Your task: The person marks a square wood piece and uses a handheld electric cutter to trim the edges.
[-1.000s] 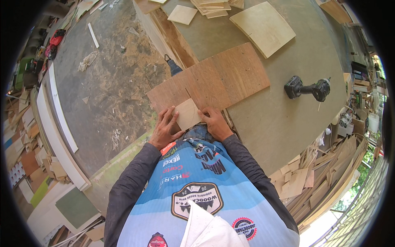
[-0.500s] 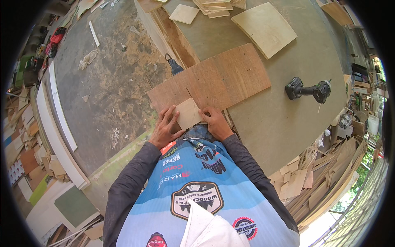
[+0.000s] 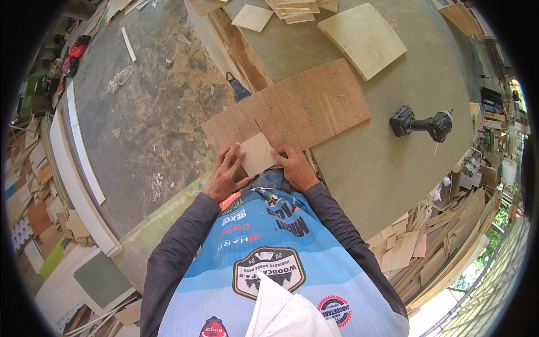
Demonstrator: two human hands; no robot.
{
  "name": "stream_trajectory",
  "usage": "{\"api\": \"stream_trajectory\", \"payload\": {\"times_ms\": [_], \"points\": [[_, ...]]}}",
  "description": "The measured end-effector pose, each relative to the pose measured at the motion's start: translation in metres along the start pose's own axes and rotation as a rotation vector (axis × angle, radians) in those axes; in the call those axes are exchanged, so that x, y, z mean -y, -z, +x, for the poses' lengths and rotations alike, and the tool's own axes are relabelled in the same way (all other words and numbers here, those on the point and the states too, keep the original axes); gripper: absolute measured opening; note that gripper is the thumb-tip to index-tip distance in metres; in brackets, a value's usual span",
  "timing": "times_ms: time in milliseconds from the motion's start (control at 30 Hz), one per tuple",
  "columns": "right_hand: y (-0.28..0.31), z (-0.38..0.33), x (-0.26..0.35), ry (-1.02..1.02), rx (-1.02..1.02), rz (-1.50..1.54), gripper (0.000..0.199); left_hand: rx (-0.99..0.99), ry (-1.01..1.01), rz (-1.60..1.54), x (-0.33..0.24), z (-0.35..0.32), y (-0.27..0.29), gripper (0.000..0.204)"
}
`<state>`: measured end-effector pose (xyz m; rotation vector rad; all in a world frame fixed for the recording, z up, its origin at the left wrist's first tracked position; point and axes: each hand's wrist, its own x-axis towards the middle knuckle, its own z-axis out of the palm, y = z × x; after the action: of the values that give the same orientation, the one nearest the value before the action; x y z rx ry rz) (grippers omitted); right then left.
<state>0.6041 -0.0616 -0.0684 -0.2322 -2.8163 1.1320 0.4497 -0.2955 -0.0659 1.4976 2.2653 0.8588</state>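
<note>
A small, pale plywood square (image 3: 257,153) with a curved line drawn on it lies at the near edge of a brown plywood board (image 3: 306,104). My left hand (image 3: 225,173) grips its left side, fingers on top and thumb at the near corner. At the right edge, my right hand (image 3: 295,167) pinches it between thumb and fingers. Just beyond the square, a thin dark line runs into the board; whether it is a slot or a blade I cannot tell. From under the board's far side sticks out the dark end of a tool (image 3: 240,90).
On the bench (image 3: 359,168) at right lies a black cordless drill (image 3: 421,122). Farther back are a large pale panel (image 3: 362,42) and a stack of thin wood pieces (image 3: 292,8). Sawdust and scraps cover the floor (image 3: 163,106) at left. Offcuts (image 3: 432,241) are heaped at lower right.
Almost nothing differs. The plywood square and both hands stay in the same place, with the view shifted very slightly.
</note>
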Motion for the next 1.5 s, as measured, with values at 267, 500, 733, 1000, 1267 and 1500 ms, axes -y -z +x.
{"api": "stream_trajectory", "payload": {"times_ms": [267,500,733,1000,1267,1500], "points": [[-0.003,0.0,-0.004,0.016,-0.023,-0.004,0.044,0.009,0.014,0.009,-0.003,0.001,0.001,0.096],[-0.005,0.003,-0.01,0.008,0.02,0.008,0.049,0.024,0.001,0.034,0.001,0.001,-0.003,0.096],[-0.005,0.002,-0.007,-0.011,0.024,0.002,0.046,0.035,0.002,0.048,0.001,-0.001,-0.002,0.096],[-0.003,0.003,-0.004,-0.024,0.035,0.012,0.047,0.0,0.004,0.027,0.002,-0.001,-0.005,0.098],[-0.003,0.004,-0.004,-0.037,0.023,0.014,0.045,0.012,-0.004,0.04,-0.001,0.001,-0.002,0.102],[-0.004,0.004,-0.004,-0.049,0.035,-0.002,0.043,0.002,-0.004,0.023,0.002,-0.001,-0.006,0.103]]}}
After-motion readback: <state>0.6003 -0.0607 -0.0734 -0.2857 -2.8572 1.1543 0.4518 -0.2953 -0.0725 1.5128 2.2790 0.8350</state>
